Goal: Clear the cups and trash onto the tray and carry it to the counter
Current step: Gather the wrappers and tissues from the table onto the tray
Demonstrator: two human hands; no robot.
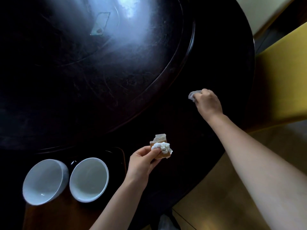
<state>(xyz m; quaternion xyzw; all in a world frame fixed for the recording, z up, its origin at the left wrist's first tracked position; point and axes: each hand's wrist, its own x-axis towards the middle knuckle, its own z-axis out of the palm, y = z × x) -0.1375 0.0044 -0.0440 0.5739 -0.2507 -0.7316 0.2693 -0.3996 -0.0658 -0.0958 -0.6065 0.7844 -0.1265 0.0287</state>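
Note:
Two empty white cups stand side by side on a dark tray (122, 156) at the lower left: the left cup (44, 181) and the right cup (88, 179). My left hand (142, 161) is just right of the tray, pinching a torn brown packet (160, 145) together with a crumpled white tissue (162, 146). My right hand (208, 102) is farther out over the dark table, closed on another crumpled white tissue (192, 95) that sticks out to the left of my fingers.
A large dark round table (207, 55) carries a raised turntable (99, 72) in its middle. A small clear wrapper or card (99, 24) lies on the turntable far away. A yellow chair (282, 77) stands at the right edge.

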